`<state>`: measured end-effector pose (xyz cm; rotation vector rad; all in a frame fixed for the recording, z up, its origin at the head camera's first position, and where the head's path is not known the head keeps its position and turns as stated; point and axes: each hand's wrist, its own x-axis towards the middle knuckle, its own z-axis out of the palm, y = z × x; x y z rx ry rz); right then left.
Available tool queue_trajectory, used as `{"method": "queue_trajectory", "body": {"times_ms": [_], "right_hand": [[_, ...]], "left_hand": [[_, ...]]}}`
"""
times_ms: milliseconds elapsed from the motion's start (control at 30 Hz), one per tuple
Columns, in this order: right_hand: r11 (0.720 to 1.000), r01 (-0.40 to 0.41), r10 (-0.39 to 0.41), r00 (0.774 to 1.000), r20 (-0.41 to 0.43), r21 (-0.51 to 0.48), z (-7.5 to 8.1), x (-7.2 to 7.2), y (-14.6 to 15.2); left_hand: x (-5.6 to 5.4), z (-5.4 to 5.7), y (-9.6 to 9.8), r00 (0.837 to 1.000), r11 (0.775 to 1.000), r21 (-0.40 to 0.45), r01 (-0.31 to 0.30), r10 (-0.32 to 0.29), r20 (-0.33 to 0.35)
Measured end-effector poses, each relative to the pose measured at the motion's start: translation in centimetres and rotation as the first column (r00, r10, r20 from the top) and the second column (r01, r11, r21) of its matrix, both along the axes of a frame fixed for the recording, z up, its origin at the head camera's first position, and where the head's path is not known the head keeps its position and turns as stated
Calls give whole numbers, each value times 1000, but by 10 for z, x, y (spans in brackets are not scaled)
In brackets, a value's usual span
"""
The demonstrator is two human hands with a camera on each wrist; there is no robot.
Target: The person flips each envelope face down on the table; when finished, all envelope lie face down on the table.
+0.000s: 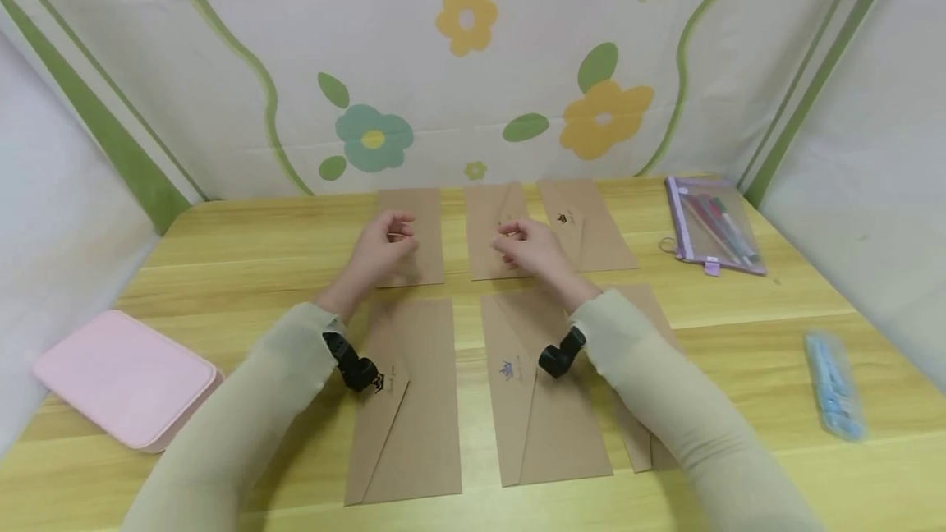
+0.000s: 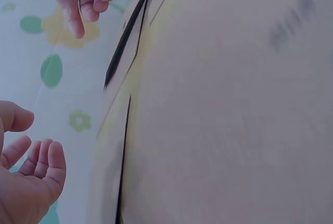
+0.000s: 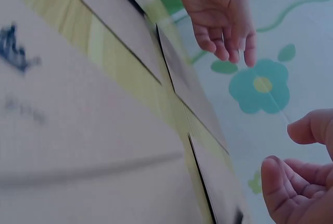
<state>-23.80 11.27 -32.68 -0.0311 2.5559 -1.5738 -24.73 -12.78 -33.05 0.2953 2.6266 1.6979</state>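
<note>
Envelopes point(image 1: 406, 413) of flat brown paper, six of them, lie in two rows on the table point(image 1: 244, 265). Over the far row I have both hands raised with palms turned inward. The left hand point(image 1: 380, 249) is above the far-left envelope, thumb parted from loosely bent fingers. Its partner, the right hand point(image 1: 535, 249), mirrors it over the far-middle one, fingers softly curved, thumb tip clear of the forefinger. I can make out no object gripped in either; a faint pale line runs between them on my wrist feeds, but I cannot tell thread from cloth crease.

The paper looks smooth and matte, with slanting pointed flaps, several printed with a small dark crown. Cream fabric sleeves point(image 1: 266, 376) end in black wrist cameras point(image 1: 349, 360). Under everything I see yellowish wood grain. Left sits a pink case point(image 1: 129, 376) with rounded corners; right, a purple-edged mesh pouch point(image 1: 691, 228) holding pens and, nearer, a pale blue item point(image 1: 833, 388) in clear wrapping. Behind hangs white cloth point(image 1: 296, 6) with green, teal and orange flower shapes.
</note>
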Motion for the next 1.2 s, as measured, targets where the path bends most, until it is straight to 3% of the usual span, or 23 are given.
{"method": "queue_trajectory", "body": {"times_ms": [233, 433, 600, 867, 1033, 1200], "right_hand": [[992, 77, -76, 997, -17, 104, -3, -3, 33], [989, 20, -18, 1000, -17, 149, -9, -6, 47], [984, -25, 29, 999, -17, 175, -15, -10, 51], [984, -2, 4, 1000, -10, 180, -24, -16, 51], [985, 21, -22, 1000, 7, 169, -29, -20, 48], [974, 26, -27, 1000, 5, 224, -29, -22, 43]], "left_hand": [[-5, 6, 31, 990, 994, -33, 105, -102, 95], [-14, -1, 51, 974, 982, -99, 161, -142, 177], [-21, -9, 60, 975, 969, -166, 183, -157, 159], [-26, -22, 67, 966, 969, -185, 164, -120, 229], [-25, -23, 70, 942, 991, -71, 115, -86, 323], [-25, -21, 70, 920, 999, 21, 49, -53, 389]]}}
